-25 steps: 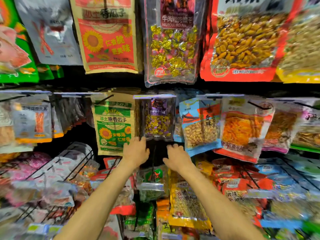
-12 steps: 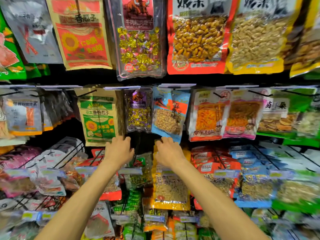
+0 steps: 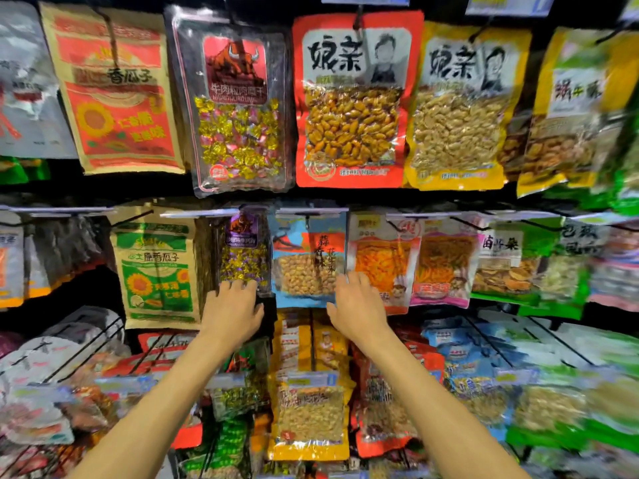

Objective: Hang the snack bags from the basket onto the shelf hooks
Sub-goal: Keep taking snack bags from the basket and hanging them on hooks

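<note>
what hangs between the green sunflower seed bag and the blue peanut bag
A clear bag of purple and gold wrapped sweets, the left hand at its lower edge; the head view shows it.

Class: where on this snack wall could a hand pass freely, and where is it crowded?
Free: the dark gap between the grey bags and the green seed bag, and a slot between left hand and right hand. Crowded: overlapping bags from the orange bag rightward.

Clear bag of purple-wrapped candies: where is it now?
The clear candy bag hangs in the middle row, left of centre in the head view, between the green-and-tan sunflower-seed bag and the blue peanut bag; the left hand touches its bottom edge.
</note>
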Motion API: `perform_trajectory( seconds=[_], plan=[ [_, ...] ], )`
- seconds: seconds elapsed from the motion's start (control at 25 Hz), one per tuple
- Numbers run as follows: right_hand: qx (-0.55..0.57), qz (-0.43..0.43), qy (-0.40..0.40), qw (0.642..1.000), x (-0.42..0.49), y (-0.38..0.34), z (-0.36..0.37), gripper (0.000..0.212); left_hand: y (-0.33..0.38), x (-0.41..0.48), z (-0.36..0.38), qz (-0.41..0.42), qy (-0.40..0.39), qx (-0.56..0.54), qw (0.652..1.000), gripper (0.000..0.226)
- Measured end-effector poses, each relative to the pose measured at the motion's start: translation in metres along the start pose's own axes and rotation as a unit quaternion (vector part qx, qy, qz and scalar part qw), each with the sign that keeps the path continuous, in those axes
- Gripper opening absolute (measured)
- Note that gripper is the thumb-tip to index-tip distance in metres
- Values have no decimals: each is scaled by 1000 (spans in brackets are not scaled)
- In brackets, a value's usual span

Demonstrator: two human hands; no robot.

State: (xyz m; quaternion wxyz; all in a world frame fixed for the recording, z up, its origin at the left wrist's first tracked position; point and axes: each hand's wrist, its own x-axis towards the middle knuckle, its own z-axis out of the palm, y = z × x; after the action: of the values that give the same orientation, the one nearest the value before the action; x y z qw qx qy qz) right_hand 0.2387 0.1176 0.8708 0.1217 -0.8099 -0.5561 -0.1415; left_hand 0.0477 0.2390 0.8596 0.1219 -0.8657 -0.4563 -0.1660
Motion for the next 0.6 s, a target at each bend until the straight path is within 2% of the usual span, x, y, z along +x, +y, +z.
perform_trajectory(
  seconds=[0.2,0.36,0.44,0.6],
  plan=[
    [40,44,30,998,30,-7,-9,64,-4,41,-10,9,67,-60,996,51],
    [75,52,43,995,52,-16,-1,81,-2,68,0,80,156,-104,979,62],
    [109,73,64,989,61,-18,8,80,1,78,12,79,145,-152,974,66],
    [181,135,89,970,74,-20,26,81,11,98,33,47,53,-318,946,68]
  ],
)
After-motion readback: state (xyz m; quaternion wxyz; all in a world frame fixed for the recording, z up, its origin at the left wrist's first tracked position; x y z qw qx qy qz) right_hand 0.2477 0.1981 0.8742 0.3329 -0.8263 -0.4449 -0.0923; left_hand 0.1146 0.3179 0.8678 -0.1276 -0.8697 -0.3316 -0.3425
